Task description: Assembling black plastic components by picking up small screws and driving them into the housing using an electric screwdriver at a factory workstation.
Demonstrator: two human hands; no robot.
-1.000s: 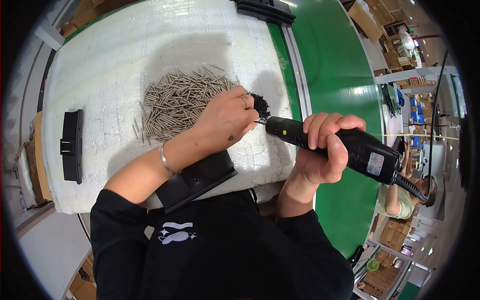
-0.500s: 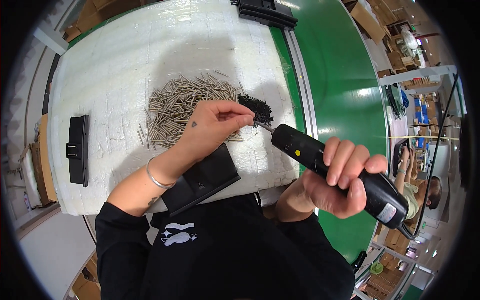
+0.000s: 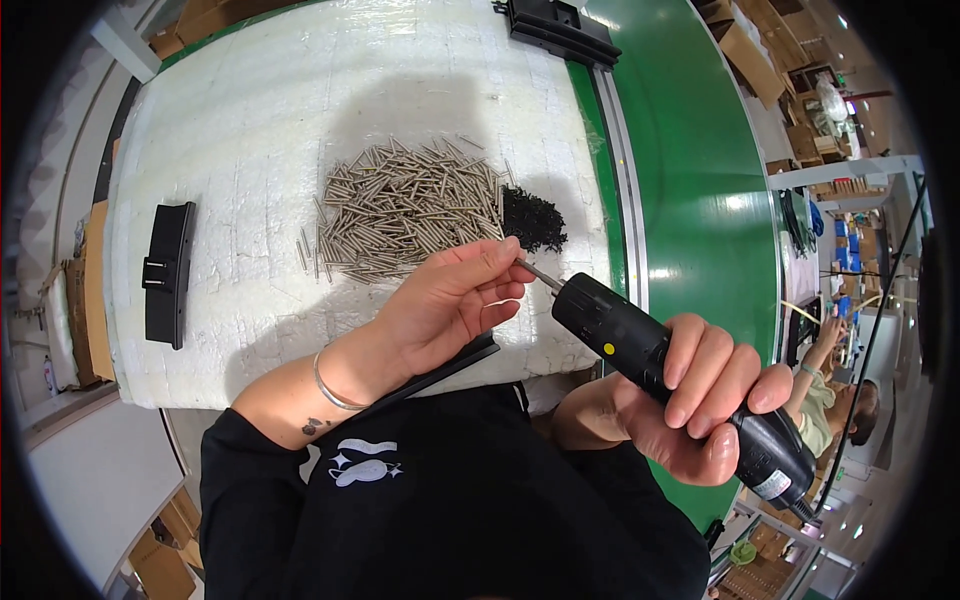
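My right hand (image 3: 690, 410) wraps around a black electric screwdriver (image 3: 610, 325), its bit (image 3: 540, 276) pointing up and left. At the bit's tip, the thumb and index finger of my left hand (image 3: 450, 300) are pinched together; whatever sits between them is too small to make out. Behind that hand lies a heap of metal pins (image 3: 410, 210). To its right, touching it, is a smaller pile of tiny black screws (image 3: 535, 218). Partly hidden under my left wrist, a black plastic part (image 3: 450, 365) lies at the table's near edge.
Another black part (image 3: 168, 280) rests on the white wrapped tabletop (image 3: 240, 130) at left. More black parts (image 3: 562, 32) sit at the far right corner. A green surface with a metal rail (image 3: 625, 170) runs along the right. Beyond it, another person (image 3: 825, 390) is at work.
My left hand has turned, its lower fingers now showing below the pinch. Both hands and the screwdriver have shifted slightly down in the picture, while the table and piles have shifted right.
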